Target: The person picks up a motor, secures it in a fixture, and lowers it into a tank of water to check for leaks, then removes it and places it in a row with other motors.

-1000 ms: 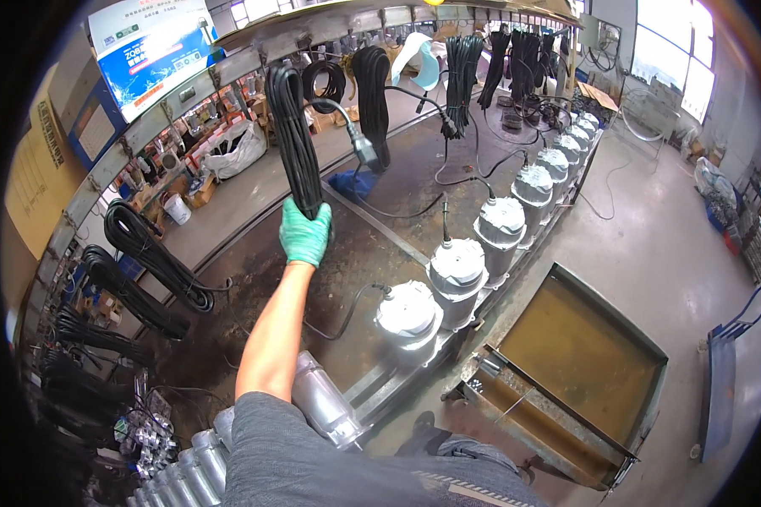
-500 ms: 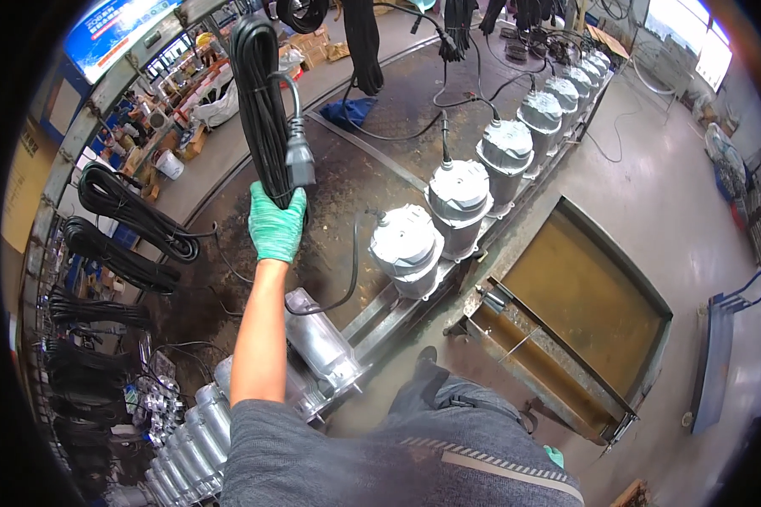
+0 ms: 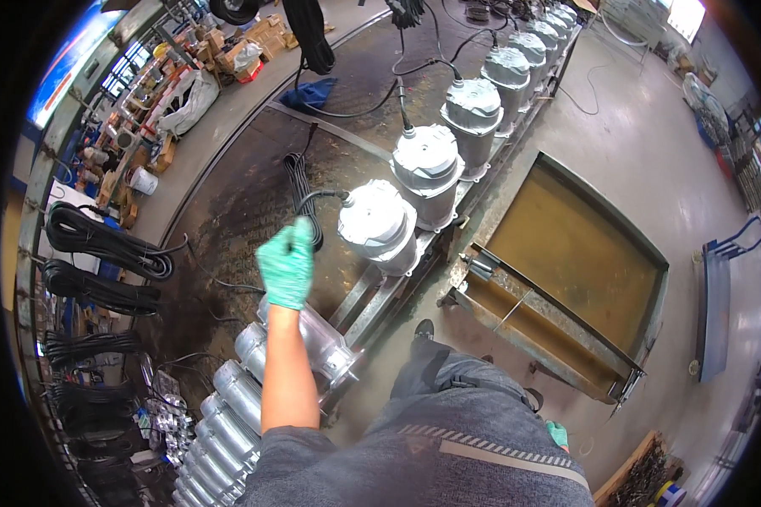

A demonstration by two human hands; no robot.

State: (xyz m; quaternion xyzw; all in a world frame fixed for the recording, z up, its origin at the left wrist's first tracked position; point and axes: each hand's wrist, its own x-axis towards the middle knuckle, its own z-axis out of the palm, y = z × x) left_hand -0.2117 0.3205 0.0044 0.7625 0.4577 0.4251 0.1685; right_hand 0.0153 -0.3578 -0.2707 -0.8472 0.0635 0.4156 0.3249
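My left hand [image 3: 285, 265], in a green glove, is above the dark work table with its fingers curled; nothing shows in them. Just beyond it, a tied bundle of black cable [image 3: 298, 182] lies on the table top, its lead running to the nearest upright metal cylinder with a white cap [image 3: 378, 221]. Below the hand, a bare silver cylinder [image 3: 321, 340] lies on its side. At my right side, only a small part of my gloved right hand [image 3: 557, 434] shows past my shirt; its fingers are mostly hidden.
More white-capped cylinders [image 3: 472, 110] stand along the table's right edge. Silver cylinders [image 3: 216, 422] lie in a row at lower left. Black cable coils [image 3: 110, 241] hang on the left rail. A metal trough [image 3: 579, 253] with brownish liquid and a blue cart [image 3: 715, 313] are at right.
My left hand has let go of the cable bundle, which now lies on the table by the nearest capped cylinder. The hand has drawn back toward me, and the view has shifted.
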